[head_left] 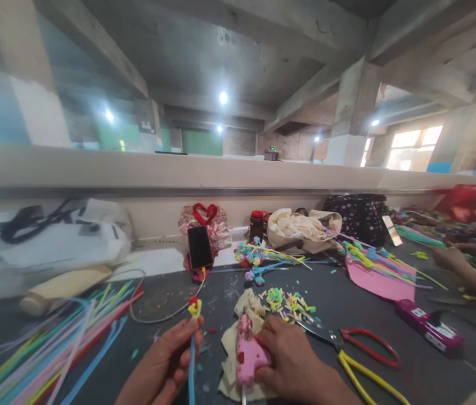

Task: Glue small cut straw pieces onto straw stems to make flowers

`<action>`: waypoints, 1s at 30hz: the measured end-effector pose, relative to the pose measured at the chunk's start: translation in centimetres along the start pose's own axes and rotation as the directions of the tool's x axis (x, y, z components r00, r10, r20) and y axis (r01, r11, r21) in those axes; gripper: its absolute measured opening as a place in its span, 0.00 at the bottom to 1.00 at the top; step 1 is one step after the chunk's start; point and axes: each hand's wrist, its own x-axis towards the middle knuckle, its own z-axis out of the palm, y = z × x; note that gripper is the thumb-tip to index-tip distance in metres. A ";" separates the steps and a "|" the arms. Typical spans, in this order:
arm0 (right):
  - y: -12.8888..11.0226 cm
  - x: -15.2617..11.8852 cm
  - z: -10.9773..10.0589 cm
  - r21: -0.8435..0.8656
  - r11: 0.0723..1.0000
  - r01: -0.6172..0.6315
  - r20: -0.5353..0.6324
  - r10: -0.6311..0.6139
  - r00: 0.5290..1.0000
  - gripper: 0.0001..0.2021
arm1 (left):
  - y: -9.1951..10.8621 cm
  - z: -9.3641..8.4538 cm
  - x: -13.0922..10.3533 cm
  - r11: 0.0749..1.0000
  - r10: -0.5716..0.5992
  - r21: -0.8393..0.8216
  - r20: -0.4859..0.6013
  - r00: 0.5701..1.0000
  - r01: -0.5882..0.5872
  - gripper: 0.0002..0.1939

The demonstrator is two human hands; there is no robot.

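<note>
My left hand [170,354] pinches a small pipe-cleaner flower [194,307], red and yellow on top with a blue stem [192,371] hanging below the fingers. My right hand [286,357] is closed around the handle of a pink hot glue gun [245,351], which rests on a crumpled cream cloth [228,360]. Just beyond that hand lies a pile of short cut pipe-cleaner pieces [291,304]. To its right are scissors [326,333] with one red and one yellow handle, blades apart. The glue gun's nozzle tip is hard to make out.
Long coloured pipe cleaners [64,349] lie at left. Behind are a phone [200,247] on a cable, finished flowers [255,256], a red-lidded bottle [257,226] and a cloth bag [297,228]. A purple power strip [427,326] sits right, near another person's arms [470,275].
</note>
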 end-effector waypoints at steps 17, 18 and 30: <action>7.0 4.0 -5.4 0.342 0.903 -0.261 -0.328 0.375 0.867 0.14 | -1.4 0.5 0.0 0.992 -0.086 0.111 0.169 0.982 0.068 0.10; 7.2 4.3 -5.4 0.317 0.915 -0.248 -0.305 0.346 0.887 0.14 | -1.5 0.7 -0.2 0.992 -0.075 0.115 0.164 0.984 0.057 0.10; 8.4 5.0 -3.0 -0.037 0.940 -0.339 -0.095 0.334 0.938 0.11 | -1.4 1.9 -1.2 0.984 -0.073 0.166 0.102 0.992 0.056 0.14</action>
